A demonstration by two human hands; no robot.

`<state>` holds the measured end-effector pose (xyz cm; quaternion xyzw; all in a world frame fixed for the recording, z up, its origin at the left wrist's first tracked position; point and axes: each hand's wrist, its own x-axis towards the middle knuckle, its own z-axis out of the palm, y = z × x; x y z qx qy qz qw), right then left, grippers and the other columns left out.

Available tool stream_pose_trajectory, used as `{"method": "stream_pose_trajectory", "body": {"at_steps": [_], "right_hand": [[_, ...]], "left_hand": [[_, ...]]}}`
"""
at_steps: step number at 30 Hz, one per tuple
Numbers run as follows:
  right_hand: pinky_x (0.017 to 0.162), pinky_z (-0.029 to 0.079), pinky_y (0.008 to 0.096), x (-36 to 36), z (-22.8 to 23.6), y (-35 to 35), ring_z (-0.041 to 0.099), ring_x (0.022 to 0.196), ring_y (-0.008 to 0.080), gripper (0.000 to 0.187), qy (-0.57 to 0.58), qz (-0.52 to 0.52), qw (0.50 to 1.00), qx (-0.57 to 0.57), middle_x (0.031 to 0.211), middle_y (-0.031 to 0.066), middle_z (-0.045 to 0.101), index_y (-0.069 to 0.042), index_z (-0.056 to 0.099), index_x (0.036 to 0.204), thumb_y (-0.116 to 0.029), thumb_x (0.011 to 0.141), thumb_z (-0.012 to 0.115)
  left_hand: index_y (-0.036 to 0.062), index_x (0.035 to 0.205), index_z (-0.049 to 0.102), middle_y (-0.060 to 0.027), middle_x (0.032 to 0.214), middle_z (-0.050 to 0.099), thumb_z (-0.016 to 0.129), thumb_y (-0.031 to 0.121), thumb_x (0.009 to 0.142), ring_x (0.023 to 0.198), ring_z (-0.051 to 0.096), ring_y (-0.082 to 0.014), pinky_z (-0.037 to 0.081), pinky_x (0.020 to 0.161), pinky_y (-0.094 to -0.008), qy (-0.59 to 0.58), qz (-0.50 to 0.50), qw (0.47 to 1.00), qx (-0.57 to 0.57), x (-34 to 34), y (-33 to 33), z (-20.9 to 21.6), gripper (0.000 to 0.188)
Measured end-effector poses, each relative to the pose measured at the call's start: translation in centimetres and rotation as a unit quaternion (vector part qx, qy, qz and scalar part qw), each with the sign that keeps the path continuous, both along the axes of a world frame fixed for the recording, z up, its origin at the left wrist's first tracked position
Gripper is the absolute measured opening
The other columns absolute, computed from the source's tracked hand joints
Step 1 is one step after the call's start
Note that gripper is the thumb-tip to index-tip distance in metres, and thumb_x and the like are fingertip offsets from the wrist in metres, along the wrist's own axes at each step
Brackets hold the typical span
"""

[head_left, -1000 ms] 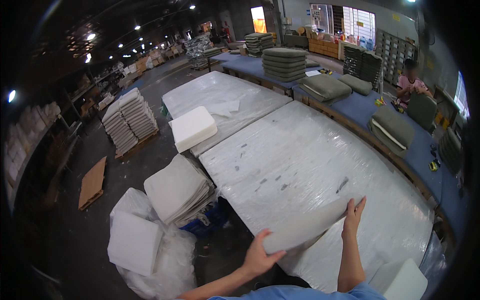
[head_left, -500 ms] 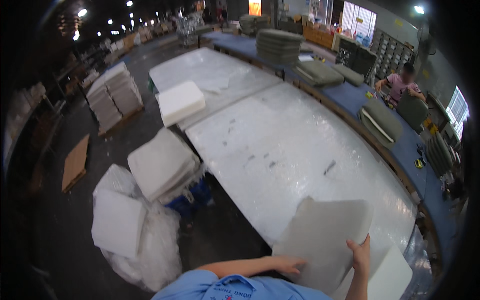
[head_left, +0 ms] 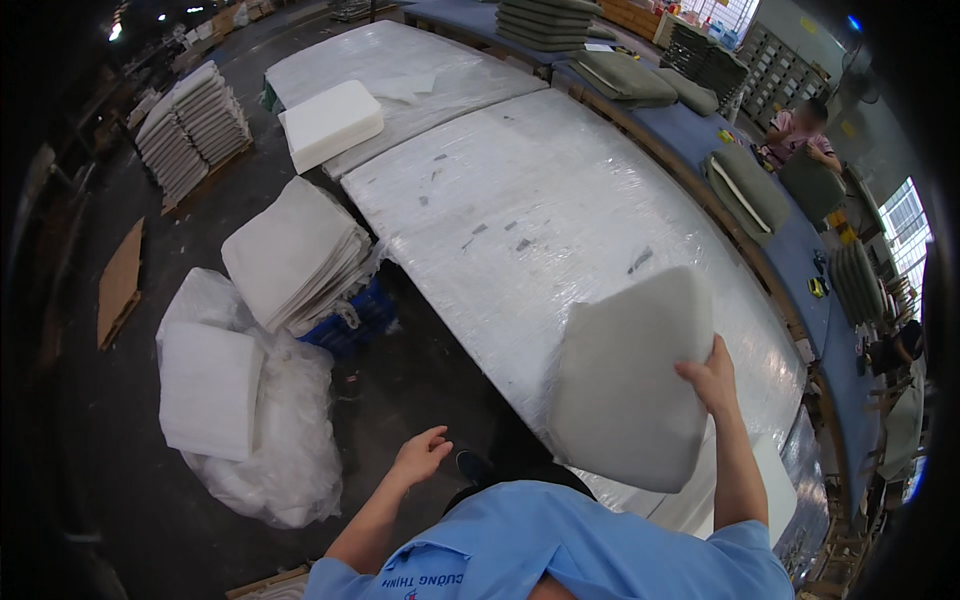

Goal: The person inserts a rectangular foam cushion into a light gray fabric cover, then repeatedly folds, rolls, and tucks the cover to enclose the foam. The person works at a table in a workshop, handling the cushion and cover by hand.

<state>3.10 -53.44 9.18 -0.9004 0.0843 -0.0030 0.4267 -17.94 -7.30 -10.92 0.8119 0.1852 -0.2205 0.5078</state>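
My right hand (head_left: 709,376) grips the right edge of a light grey seat cushion (head_left: 632,385), its thumb lying on the face toward me. The cushion is tilted up above the near part of a plastic-wrapped table (head_left: 560,210). My left hand (head_left: 421,457) is off the cushion, over the dark floor to the left of the table, with nothing in it and its fingers apart. Partly hidden behind my right forearm, white foam pads (head_left: 768,480) lie at the table's near right corner.
Left of the table, a stack of pale covers (head_left: 290,250) sits on a blue crate (head_left: 350,318). Beside it is a clear plastic bag (head_left: 290,440) with a white foam sheet (head_left: 208,388). Along a blue workbench (head_left: 690,135) are green-grey cushions (head_left: 625,78); a person (head_left: 800,135) works behind it.
My left hand has let go of the cushion and swung out to the left. My right hand has raised the cushion and moved it away from me. The whole view has shifted.
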Motion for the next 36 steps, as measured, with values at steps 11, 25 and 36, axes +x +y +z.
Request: {"method": "stream_pose_trajectory", "body": {"at_steps": [11, 25, 36], "right_hand": [[0.091, 0.056, 0.0457, -2.7, 5.3, 9.8, 0.069, 0.108, 0.0416, 0.082, -0.017, 0.36, 0.896, -0.261, 0.123, 0.0186, 0.069, -0.011, 0.049, 0.147, -0.018, 0.072, 0.082], [0.1, 0.052, 0.0356, -0.9, -3.3, 3.5, 0.066, 0.113, 0.0226, 0.052, 0.319, 0.447, 0.828, 0.113, 0.128, 0.0137, 0.068, -0.005, 0.063, 0.14, -0.026, 0.094, 0.074], [0.105, 0.05, 0.044, 15.1, -27.0, 11.0, 0.062, 0.125, 0.036, 0.048, 0.286, 0.375, 0.85, -0.235, 0.132, 0.0177, 0.068, -0.01, 0.066, 0.137, -0.011, 0.09, 0.058]], "left_hand": [[0.0014, 0.151, 0.051, -0.0138, 0.144, 0.062, 0.052, 0.035, 0.111, 0.127, 0.06, -0.0199, 0.045, 0.109, -0.0337, -0.24, 0.151, 0.929, -0.239, 6.7, -4.2, 10.9, 0.052], [0.0067, 0.138, 0.066, -0.0191, 0.151, 0.055, 0.065, 0.036, 0.102, 0.148, 0.043, -0.028, 0.034, 0.12, -0.0385, -0.006, -0.131, 0.978, -0.164, 16.2, -5.4, 4.9, 0.046], [0.0081, 0.131, 0.066, -0.0173, 0.139, 0.057, 0.072, 0.034, 0.092, 0.131, 0.054, -0.0369, 0.046, 0.109, -0.0472, 0.034, -0.362, 0.886, 0.286, 31.3, -14.7, -5.4, 0.047]]}}
